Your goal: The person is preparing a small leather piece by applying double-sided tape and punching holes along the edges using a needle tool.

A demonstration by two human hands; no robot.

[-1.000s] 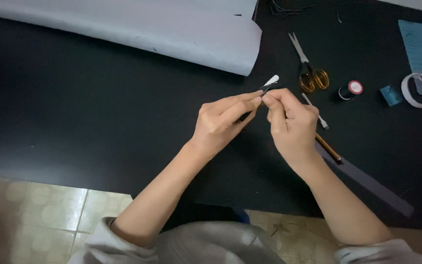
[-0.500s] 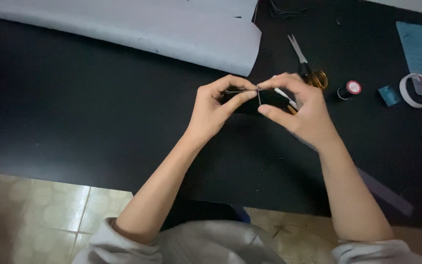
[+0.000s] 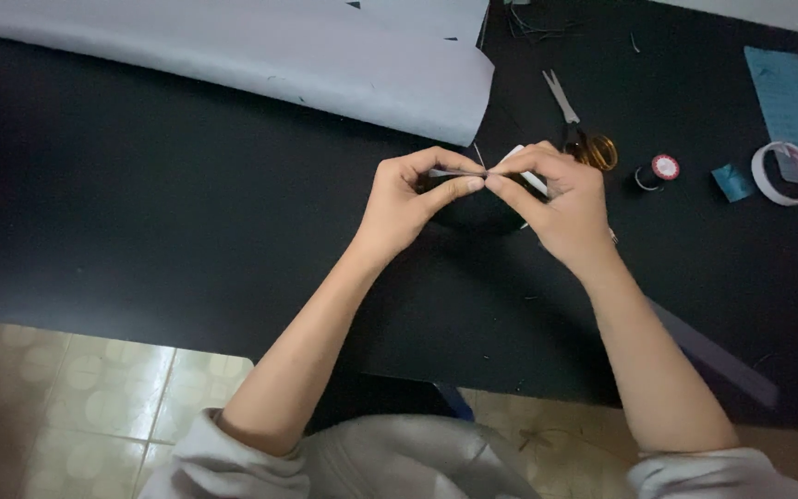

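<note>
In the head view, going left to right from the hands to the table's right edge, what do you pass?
Left hand → right hand, both pinching a thin white strip → scissors → black thread spool → small blue piece → white tape roll.

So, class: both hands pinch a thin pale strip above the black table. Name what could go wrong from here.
1. The left hand and right hand grip the thin strip by the fingertips only; it may well slip or bend.
2. The scissors lie just behind the right hand, so a backward move might catch them.
3. The thread spool stands near and could be knocked and roll.
</note>
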